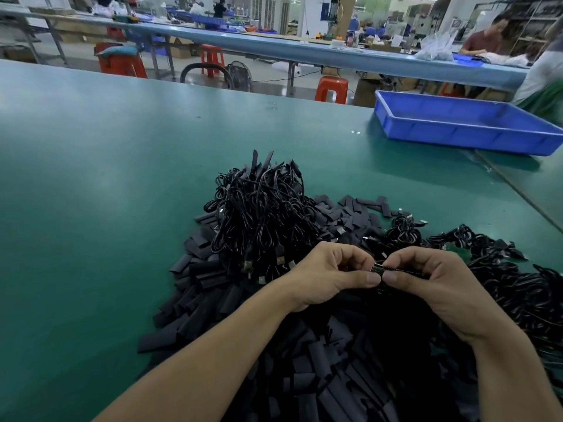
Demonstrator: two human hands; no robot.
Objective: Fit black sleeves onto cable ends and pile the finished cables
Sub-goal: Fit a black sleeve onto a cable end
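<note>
One cable end (393, 267) sits between left hand (329, 277) and right hand (429, 280).

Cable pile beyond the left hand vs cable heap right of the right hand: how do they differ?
The cable pile stands mounded high; the cable heap sprawls low. The cable pile is wholly in frame; the cable heap runs off the right edge. Both are tangled black cables.

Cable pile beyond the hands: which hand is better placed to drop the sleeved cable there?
Probably the left. The left hand sits right beside the pile; the right hand is farther to the side. Both pinch the cable end.
</note>
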